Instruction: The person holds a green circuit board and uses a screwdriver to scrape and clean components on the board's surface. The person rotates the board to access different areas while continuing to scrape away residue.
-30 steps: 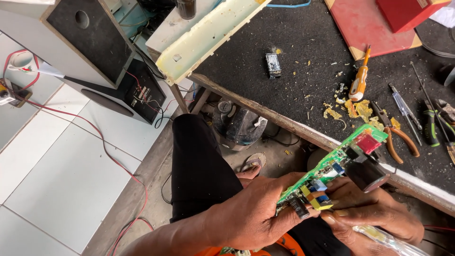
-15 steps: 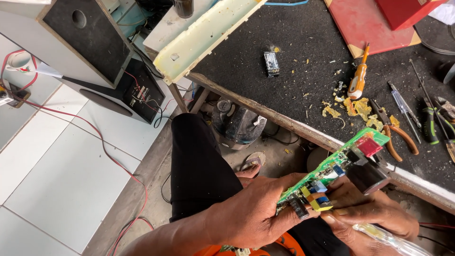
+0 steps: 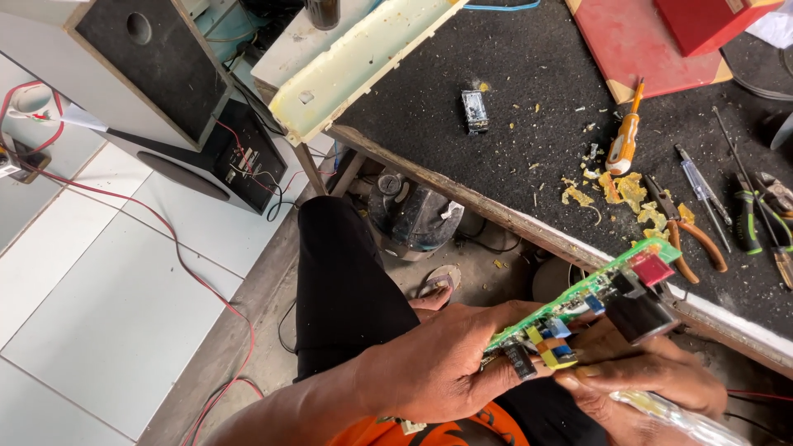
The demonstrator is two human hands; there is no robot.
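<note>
Two bare hands meet low in the view, over the person's lap and just off the near edge of the workbench (image 3: 512, 91). Bench top: black, rough covering, littered with yellow crumbs and flakes (image 3: 628, 192). Wooden edge strip runs diagonally. Floor to the left is pale tile, with a red wire (image 3: 178, 252) trailing across it. Grey speaker cabinets (image 3: 124, 58) stand on that floor, one showing an open back panel with wiring.

On the bench: an orange-handled screwdriver (image 3: 623, 140), a small metal component (image 3: 474, 111), orange-handled pliers (image 3: 692, 235), a clear-handled tester screwdriver (image 3: 700, 192), green-handled cutters (image 3: 747, 221). A red board (image 3: 636, 49) and a red box (image 3: 706, 21) sit at the far side; the box is cut off by the frame, contents not visible. A cream plastic strip (image 3: 363, 62) lies along the bench end.

Left hand (image 3: 438, 367) is closed around the lower end of a green circuit board (image 3: 578, 301), thumb pressed by its yellow and blue parts. Right hand (image 3: 644, 384) cups the board from beneath, fingers wrapped under it; a clear plastic piece (image 3: 677, 417) lies against that hand, hard to identify. The board tilts up towards the bench, carrying a red block and a black block at its upper end.

Under the bench, a dark round object (image 3: 413, 215) sits half hidden.
</note>
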